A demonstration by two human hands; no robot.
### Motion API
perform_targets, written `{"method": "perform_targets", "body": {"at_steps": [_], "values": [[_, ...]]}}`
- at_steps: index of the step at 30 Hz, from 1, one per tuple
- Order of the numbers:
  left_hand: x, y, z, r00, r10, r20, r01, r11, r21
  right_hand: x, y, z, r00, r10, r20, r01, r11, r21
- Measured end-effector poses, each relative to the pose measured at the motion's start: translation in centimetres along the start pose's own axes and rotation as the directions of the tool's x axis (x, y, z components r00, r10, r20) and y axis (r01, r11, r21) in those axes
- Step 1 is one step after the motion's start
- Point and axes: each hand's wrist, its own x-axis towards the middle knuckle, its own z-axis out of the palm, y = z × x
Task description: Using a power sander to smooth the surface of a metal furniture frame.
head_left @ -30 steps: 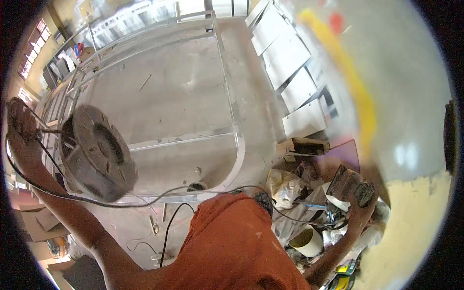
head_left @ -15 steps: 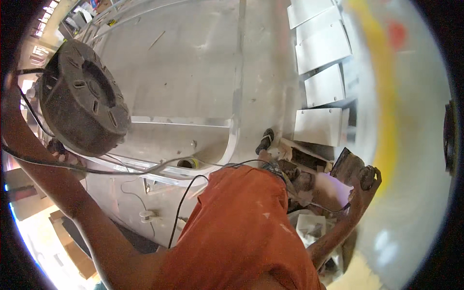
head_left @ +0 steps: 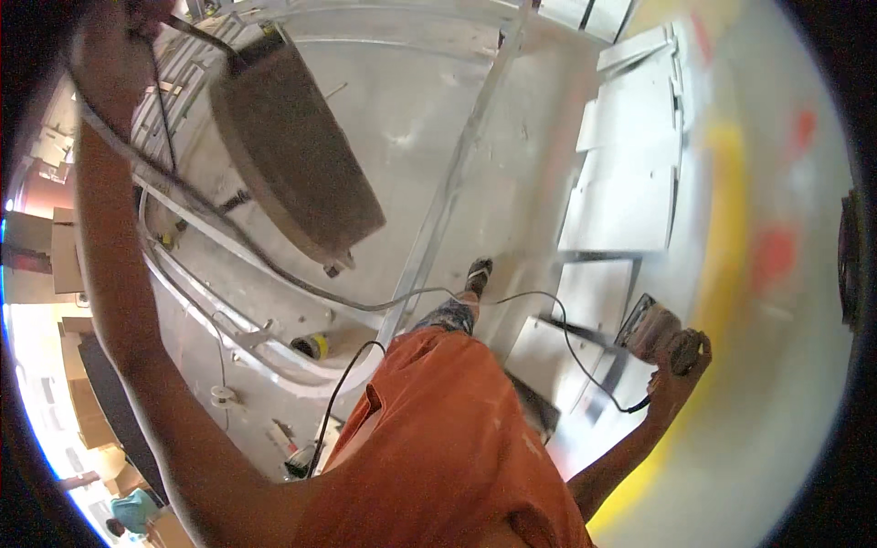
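Observation:
My right hand (head_left: 678,374) is wrapped round the rounded top of a dusty electric sander (head_left: 653,331). The sander has a flat rectangular pad and a black cord, and is beside a pale panel (head_left: 776,365) with yellow and red patches. At the upper left, my left hand (head_left: 123,36) is raised and partly lost in shadow. It appears closed on the dark bar handle of a large grey, drum-shaped fixture (head_left: 292,146), whose exact kind I cannot tell. The fixture hangs tilted above the floor, with a cable (head_left: 247,247) trailing from near the hand toward my waist.
Several white flat panels (head_left: 626,173) lie along the pale panel's base. A metal frame (head_left: 438,210) runs across the floor. A short yellow-rimmed cylinder (head_left: 311,347) lies near it. At the lower left are cardboard boxes (head_left: 87,402) and another person in a teal top (head_left: 135,510).
The view has shifted along the pale panel. The drum-shaped fixture has swung rightward and turned from its slotted round face to a flat side. My left arm is higher; the sander stays in my right hand.

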Motion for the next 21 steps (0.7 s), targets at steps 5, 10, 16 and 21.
{"method": "perform_targets", "body": {"at_steps": [5,10,16,21], "values": [[-5.9,-11.5,13.3,0.864,-0.439,0.248,0.504,0.737,-0.451,8.5,-1.9,6.2,0.990,0.133,0.051,-0.125,0.983,-0.134],[-14.4,-19.1,24.1,0.637,-0.746,0.191,0.770,0.615,-0.169,19.9,1.4,10.4,0.994,-0.029,0.106,0.059,0.956,-0.287],[-30.8,-36.6,32.1,0.503,-0.862,-0.065,0.808,0.496,-0.318,31.7,-5.7,19.6,0.966,0.204,0.161,-0.117,0.895,-0.431],[-40.8,-45.4,39.4,0.144,-0.986,-0.084,0.903,0.166,-0.397,44.6,-6.8,29.8,0.948,-0.040,0.315,0.181,0.883,-0.433]]}}
